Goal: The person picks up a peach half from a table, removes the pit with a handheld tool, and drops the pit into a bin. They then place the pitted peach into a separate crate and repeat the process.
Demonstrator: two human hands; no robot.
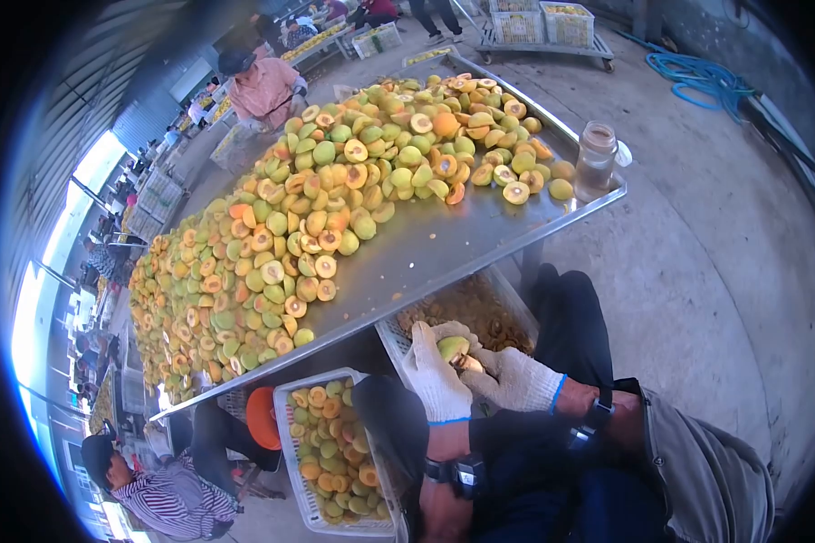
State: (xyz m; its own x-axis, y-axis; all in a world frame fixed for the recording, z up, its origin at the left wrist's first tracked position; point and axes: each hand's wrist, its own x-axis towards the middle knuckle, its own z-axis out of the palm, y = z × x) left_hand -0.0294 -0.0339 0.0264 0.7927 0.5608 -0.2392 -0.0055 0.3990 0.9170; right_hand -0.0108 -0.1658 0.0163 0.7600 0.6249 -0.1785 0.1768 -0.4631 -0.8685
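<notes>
My left hand (pixel 436 378), in a white knitted glove with a blue cuff, is closed around a green-yellow apricot (pixel 453 347). My right hand (pixel 518 378), gloved the same way, is closed against the fruit's near side. A small pale brown object (pixel 469 363) shows between the right fingers and the apricot; its kind I cannot make out. Both hands are over a white crate (pixel 392 348) with brown apricot pits (pixel 493 317) in it. Beyond them, many halved apricots (pixel 335 181) are heaped on a metal table (pixel 407 262).
A white basket (pixel 285 452) of apricot halves stands on the floor at left, near an orange stool (pixel 263 418). A clear jar (pixel 596 158) stands on the table's right corner. Co-workers sit at the lower left (pixel 172 493) and far side (pixel 264 89). A blue hose (pixel 697 80) lies behind.
</notes>
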